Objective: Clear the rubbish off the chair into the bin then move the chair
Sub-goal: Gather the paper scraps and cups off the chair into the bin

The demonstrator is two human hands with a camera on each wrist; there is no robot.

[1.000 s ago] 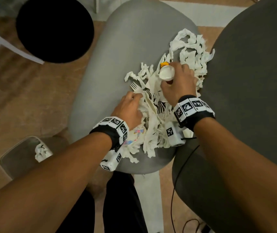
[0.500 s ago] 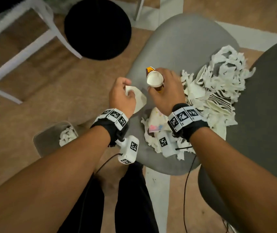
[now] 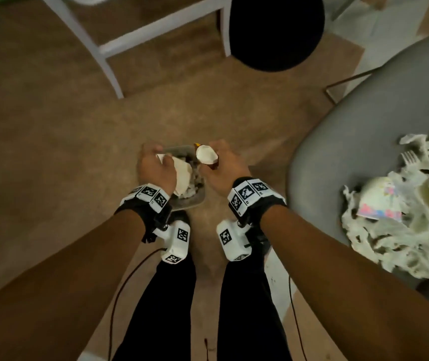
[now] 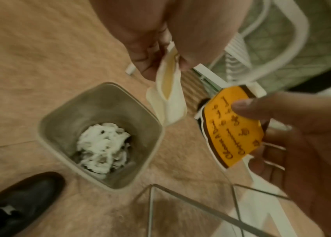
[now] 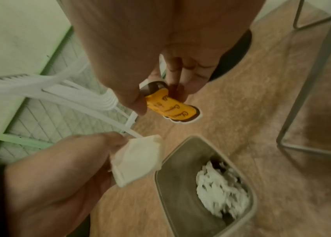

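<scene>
My left hand (image 3: 156, 162) pinches a folded white paper (image 3: 182, 175) and hangs it over the grey bin (image 3: 195, 201) on the floor. My right hand (image 3: 221, 162) grips a crushed paper cup (image 3: 206, 156) with a yellow label, just right of the bin's far rim. The left wrist view shows the paper (image 4: 168, 102) dangling above the bin (image 4: 59, 115), which holds white shreds, and the cup (image 4: 231, 126) beside it. The grey chair (image 3: 351, 142) stands to the right, with a pile of shredded paper (image 3: 403, 230), a plastic fork and a printed cup on its seat.
A black round stool (image 3: 275, 29) and a white chair frame (image 3: 104, 56) stand beyond the bin. My black shoe (image 4: 14, 205) is beside the bin, with thin metal chair legs (image 4: 201, 205) close by. My legs are directly below my hands.
Both hands left the chair seat and swung left to above the bin, the left carrying the white paper and the right carrying the cup. The view turned with them.
</scene>
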